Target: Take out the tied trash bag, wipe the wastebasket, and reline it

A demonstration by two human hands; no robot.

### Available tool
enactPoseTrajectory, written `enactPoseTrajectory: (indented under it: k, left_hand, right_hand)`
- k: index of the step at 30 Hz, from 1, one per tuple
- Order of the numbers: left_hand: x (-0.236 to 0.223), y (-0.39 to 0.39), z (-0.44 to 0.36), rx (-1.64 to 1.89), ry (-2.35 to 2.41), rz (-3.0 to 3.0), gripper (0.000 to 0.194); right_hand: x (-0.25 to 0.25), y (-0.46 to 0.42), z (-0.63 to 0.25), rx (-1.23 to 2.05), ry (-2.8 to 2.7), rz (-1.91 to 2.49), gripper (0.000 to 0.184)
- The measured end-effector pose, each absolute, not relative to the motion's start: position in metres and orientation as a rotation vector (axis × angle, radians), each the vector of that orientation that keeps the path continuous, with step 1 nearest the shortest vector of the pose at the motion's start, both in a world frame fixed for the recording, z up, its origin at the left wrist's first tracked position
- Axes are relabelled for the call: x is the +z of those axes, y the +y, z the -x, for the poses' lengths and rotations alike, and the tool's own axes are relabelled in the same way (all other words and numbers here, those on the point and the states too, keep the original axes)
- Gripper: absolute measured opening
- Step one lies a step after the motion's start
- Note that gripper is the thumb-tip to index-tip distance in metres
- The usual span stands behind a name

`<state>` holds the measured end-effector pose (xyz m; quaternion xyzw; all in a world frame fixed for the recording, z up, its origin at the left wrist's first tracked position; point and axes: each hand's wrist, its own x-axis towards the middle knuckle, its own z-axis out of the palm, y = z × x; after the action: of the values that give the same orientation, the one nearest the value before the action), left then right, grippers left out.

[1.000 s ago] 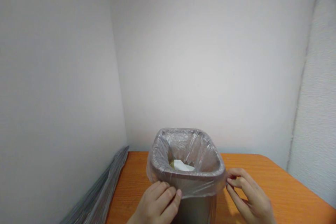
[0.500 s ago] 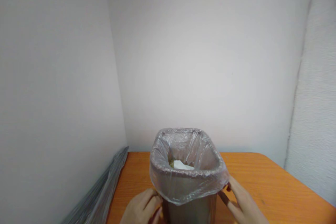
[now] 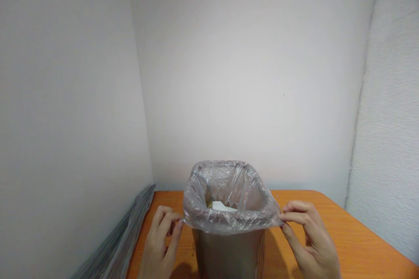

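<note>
A dark metallic square waste bin (image 3: 229, 255) stands on the table, with a clear plastic liner (image 3: 229, 222) folded down over its rim. My left hand (image 3: 159, 239) pinches the liner's left corner between fingers and thumb. My right hand (image 3: 309, 239) pinches the right corner in the same way. Crumpled white paper (image 3: 222, 206) lies inside the bin, partly hidden by the liner and the bin's wall.
The bin stands on an orange wood-grain table (image 3: 343, 244), set in a corner between white walls (image 3: 248, 74). A grey plastic-wrapped sheet (image 3: 119, 239) leans against the left wall beside the table.
My hands have spread apart to the liner's side corners. The liner's front no longer sags in a point and now sits higher, showing more of the bin's body.
</note>
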<state>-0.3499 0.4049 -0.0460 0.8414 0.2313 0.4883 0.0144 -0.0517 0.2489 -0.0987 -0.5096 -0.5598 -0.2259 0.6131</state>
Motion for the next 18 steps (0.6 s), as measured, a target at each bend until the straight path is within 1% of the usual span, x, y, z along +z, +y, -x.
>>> enactPoseTrajectory:
  k: [3,6,8,10,13,16,18]
  left_hand:
    - [-0.014,0.410,0.344,1.680,0.732,-2.634,0.012]
    - [0.026,0.425,0.330,1.788,0.698,-2.660,0.012]
    - [0.051,0.438,0.319,1.869,0.674,-2.641,0.011]
    - [0.069,0.454,0.311,1.909,0.708,-2.492,0.012]
    - [0.073,0.481,0.306,1.755,0.859,-2.077,0.018]
    - [0.054,0.508,0.303,1.405,0.934,-1.872,0.027]
    - [0.036,0.521,0.299,1.134,0.919,-1.801,0.035]
  right_hand:
    - [-0.068,0.253,0.049,-0.447,-1.245,1.148,0.009]
    - [-0.027,0.264,0.040,-0.460,-1.210,1.135,0.003]
    - [-0.005,0.276,0.028,-0.483,-1.224,1.152,0.010]
    - [0.006,0.288,0.012,-0.409,-1.178,1.198,0.018]
    - [-0.001,0.306,-0.016,-0.083,-0.993,1.318,0.032]
    - [-0.023,0.322,-0.033,0.330,-0.919,1.450,0.043]
    - [-0.035,0.331,-0.033,0.502,-0.961,1.467,0.047]
